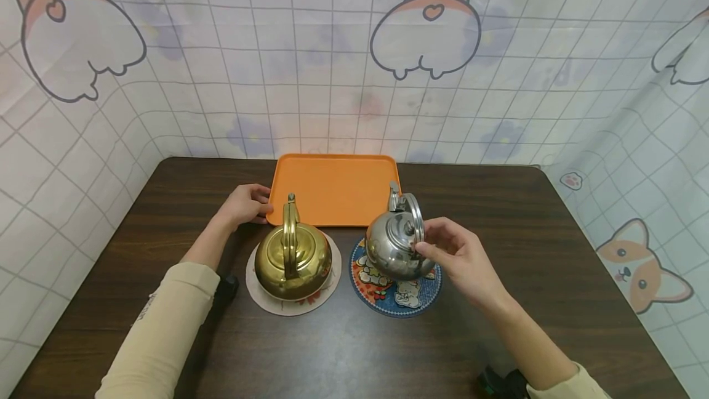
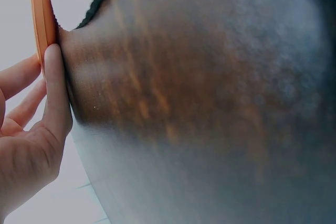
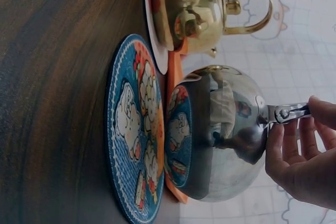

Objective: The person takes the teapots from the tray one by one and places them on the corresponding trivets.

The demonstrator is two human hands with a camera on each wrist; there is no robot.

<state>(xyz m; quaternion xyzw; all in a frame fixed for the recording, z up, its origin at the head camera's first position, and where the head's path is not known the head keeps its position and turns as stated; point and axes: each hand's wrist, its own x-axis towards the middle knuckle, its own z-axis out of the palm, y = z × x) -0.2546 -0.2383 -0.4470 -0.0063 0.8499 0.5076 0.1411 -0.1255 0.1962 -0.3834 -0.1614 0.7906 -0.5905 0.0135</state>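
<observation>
My right hand (image 1: 462, 257) grips the handle of a silver kettle (image 1: 390, 251). In the right wrist view, the shiny kettle (image 3: 223, 135) hangs a little above a round blue patterned placemat (image 3: 123, 124), with a gap between them. At the left edge of an orange tray (image 1: 338, 189), my left hand (image 1: 244, 205) pinches the rim. The left wrist view has the thumb and fingers of that hand (image 2: 34, 129) on the tray's edge (image 2: 42, 14). A gold kettle (image 1: 293, 260) with its handle up stands on a pale round placemat (image 1: 263, 300), between my hands.
A dark wooden table (image 1: 354, 356) carries everything, its far edge against a wall covering (image 1: 310, 48) with a grid and cartoon dogs. The tray lies at the back of the table, just behind both kettles. The covering also hangs along both sides.
</observation>
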